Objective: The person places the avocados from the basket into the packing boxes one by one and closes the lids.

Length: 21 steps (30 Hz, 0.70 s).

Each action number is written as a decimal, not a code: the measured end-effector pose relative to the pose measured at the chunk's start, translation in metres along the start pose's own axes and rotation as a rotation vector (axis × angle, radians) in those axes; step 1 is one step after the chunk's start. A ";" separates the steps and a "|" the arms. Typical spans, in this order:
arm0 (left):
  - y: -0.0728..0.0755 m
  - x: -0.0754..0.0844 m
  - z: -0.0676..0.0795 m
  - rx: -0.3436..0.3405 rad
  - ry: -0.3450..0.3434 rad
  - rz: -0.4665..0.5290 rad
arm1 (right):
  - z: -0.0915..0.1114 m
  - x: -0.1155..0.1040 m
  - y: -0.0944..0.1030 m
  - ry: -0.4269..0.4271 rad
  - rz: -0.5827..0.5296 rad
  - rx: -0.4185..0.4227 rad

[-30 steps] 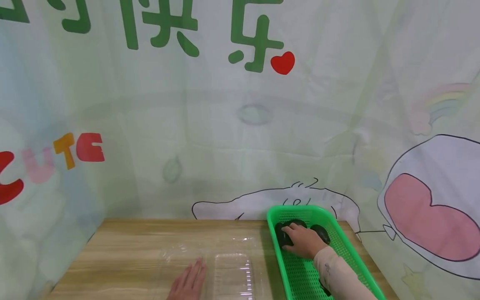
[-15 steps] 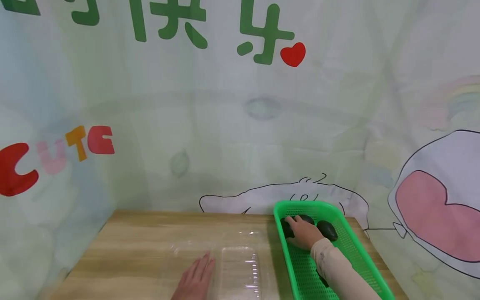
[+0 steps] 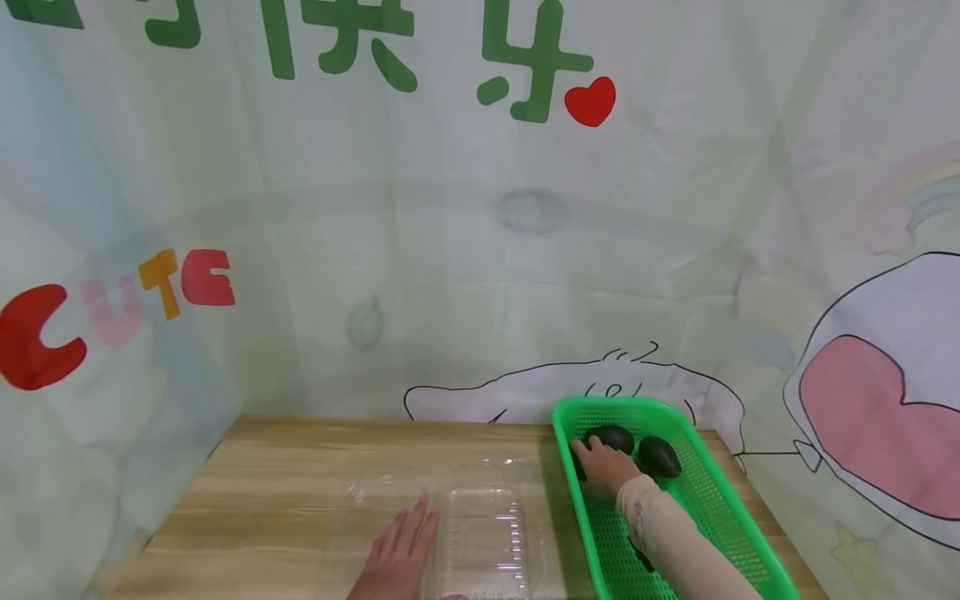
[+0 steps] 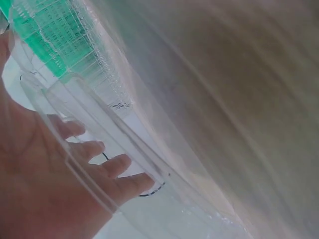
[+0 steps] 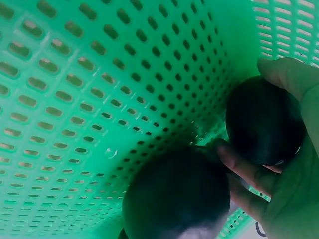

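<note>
Green basket [image 3: 712, 492] of dark oval objects [image 3: 659, 457], "CUTE" [image 3: 162, 279] on the backdrop [image 3: 442, 250]

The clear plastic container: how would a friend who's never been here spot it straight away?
On the wooden table, find the big green basket, then look just left of it, where the left hand is. The clear plastic container lies there, shiny ridges catching the light. Unlike the basket, it is colourless, and the wood shows through it.

The basket [image 3: 708, 487] is plain green, the oval pieces [image 3: 659, 457] blackish
</note>
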<state>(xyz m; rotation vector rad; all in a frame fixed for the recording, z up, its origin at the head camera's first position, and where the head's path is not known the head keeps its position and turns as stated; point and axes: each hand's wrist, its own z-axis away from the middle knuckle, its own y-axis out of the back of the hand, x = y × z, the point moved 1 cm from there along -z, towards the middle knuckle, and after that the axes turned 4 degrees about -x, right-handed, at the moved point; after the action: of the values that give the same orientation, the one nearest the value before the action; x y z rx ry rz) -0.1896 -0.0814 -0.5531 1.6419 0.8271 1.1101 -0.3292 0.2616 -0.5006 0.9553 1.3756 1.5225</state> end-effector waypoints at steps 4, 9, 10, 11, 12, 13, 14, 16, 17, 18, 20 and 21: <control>0.002 -0.002 -0.002 -0.041 -0.007 0.012 | 0.005 -0.002 0.002 0.009 0.008 0.008; 0.002 -0.005 -0.002 -0.029 -0.029 0.008 | 0.015 -0.005 0.007 0.022 0.035 0.039; 0.002 -0.005 -0.002 -0.023 -0.033 0.008 | 0.016 -0.006 0.008 0.020 0.035 0.044; 0.003 -0.005 -0.002 -0.020 -0.034 0.009 | 0.018 -0.006 0.009 0.017 0.030 0.047; 0.003 -0.005 -0.002 -0.015 -0.034 0.008 | 0.019 -0.006 0.010 0.015 0.027 0.052; 0.003 -0.005 -0.002 -0.004 -0.035 0.006 | 0.021 -0.007 0.012 0.010 0.019 0.051; 0.003 -0.005 -0.002 0.004 -0.035 0.006 | 0.022 -0.007 0.013 0.004 0.010 0.050; 0.003 -0.006 -0.002 0.014 -0.036 0.008 | 0.024 -0.007 0.014 -0.010 -0.016 0.048; 0.003 -0.006 -0.002 0.012 -0.033 0.012 | 0.025 -0.007 0.014 -0.017 -0.031 0.047; 0.002 -0.006 -0.002 0.008 -0.031 0.017 | 0.027 -0.007 0.014 -0.025 -0.042 0.044; 0.002 -0.007 -0.003 -0.006 -0.029 0.032 | 0.029 -0.006 0.013 -0.045 -0.072 0.037; 0.002 -0.007 -0.003 -0.015 -0.029 0.040 | 0.030 -0.006 0.013 -0.054 -0.090 0.036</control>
<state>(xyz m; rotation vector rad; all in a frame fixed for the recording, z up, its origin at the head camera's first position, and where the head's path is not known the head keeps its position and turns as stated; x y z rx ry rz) -0.1944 -0.0870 -0.5529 1.6644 0.7691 1.1150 -0.3004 0.2658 -0.4845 0.9369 1.3935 1.3995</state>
